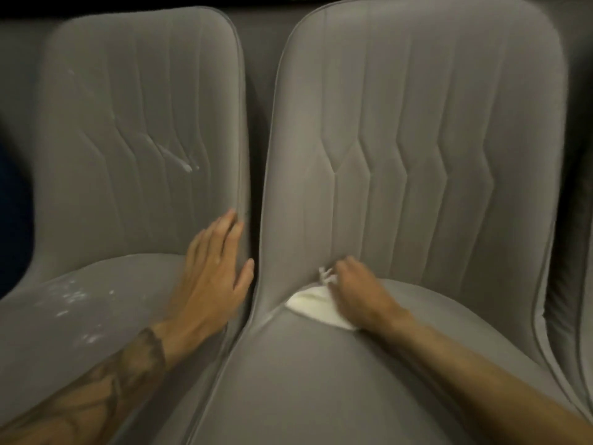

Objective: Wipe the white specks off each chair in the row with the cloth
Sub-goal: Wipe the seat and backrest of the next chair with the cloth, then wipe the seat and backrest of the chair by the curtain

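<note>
Two grey upholstered chairs stand side by side. On the middle chair [417,155], my right hand [359,290] grips a white cloth [316,305] and presses it into the crease where seat meets backrest. No specks show on this chair. The left chair [144,123] carries white specks on its seat [75,300] and white streaks on its backrest [178,159]. My left hand [215,268] lies flat with fingers apart on the left chair's right edge, holding nothing.
A narrow gap [253,203] runs between the two chairs. The edge of a third grey chair [577,252] shows at the far right. A dark area [12,220] lies at the far left.
</note>
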